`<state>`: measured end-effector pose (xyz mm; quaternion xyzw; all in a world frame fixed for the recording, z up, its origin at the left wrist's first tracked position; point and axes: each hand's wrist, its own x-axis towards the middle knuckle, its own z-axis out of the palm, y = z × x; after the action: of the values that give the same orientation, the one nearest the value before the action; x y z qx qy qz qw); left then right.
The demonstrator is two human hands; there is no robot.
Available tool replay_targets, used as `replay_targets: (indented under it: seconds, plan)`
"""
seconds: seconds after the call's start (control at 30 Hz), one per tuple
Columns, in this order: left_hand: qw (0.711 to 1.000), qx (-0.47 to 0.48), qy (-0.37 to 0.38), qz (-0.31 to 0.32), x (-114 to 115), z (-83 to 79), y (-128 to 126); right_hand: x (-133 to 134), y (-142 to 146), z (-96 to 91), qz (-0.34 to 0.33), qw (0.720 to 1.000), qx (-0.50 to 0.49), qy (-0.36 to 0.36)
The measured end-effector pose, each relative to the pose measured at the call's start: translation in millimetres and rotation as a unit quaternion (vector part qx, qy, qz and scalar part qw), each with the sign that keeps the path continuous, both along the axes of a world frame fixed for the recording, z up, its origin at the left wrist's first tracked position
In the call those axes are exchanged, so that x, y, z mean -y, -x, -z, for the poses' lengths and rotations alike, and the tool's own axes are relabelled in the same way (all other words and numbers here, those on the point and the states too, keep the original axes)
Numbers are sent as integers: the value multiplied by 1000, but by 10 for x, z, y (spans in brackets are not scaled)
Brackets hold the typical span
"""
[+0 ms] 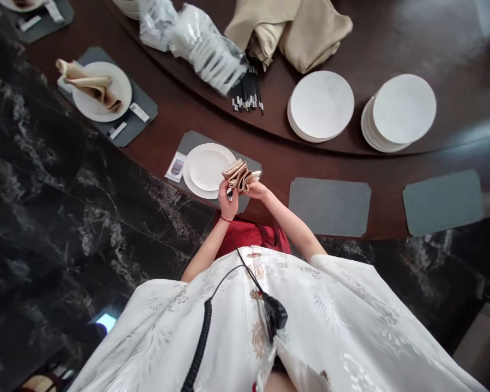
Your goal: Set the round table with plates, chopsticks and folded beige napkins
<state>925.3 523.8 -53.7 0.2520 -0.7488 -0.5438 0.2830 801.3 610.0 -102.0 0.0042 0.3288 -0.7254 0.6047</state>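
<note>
A beige satin napkin (239, 177), folded into tight pleats, is held up between my left hand (227, 200) and my right hand (258, 190). Both hands pinch it from below, just over the near edge of a grey placemat (196, 142). Under the napkin, on that mat, lies a white plate (206, 169), partly hidden by the napkin and my left hand. A small printed packet (176, 167) rests at the mat's left end.
Further left, a finished setting has a napkin on a plate (102, 90). Two white plate stacks (322, 106) (404, 109), folded beige cloths (294, 32), bagged items (204, 46) and black chopsticks (247, 95) lie on the dark wood table (269, 130). Two grey mats (330, 207) (443, 202) lie to the right.
</note>
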Motion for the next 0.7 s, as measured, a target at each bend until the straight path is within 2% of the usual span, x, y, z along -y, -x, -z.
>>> replay_targets:
  seconds: [0.1, 0.17, 0.3, 0.4, 0.47, 0.53, 0.6, 0.7]
  plan:
    - [998, 23, 53, -25, 396, 46, -70, 413, 122, 13, -62, 997, -22, -29]
    - [996, 51, 56, -38, 668, 156, -124, 724, 132, 28, -60, 995, -35, -68]
    - [988, 83, 2, -127, 1108, 557, -141, 1321, -33, 92, -5, 987, -43, -154]
    - [976, 109, -60, -177, 1293, 865, -76, 1577, -202, 141, 23, 977, -38, -208]
    - [969, 132, -86, -191, 1352, 997, -35, 1607, -281, 166, 39, 973, -56, -221]
    - [963, 148, -94, -204, 1378, 1066, -16, 1522, -306, 191, 27, 969, -100, -225]
    - [960, 155, -90, -216, 1384, 1096, -23, 1333, -257, 225, 10, 955, -163, -248]
    - [962, 150, -56, -220, 1376, 1128, -68, 897, -19, 299, 25, 910, -258, -323]
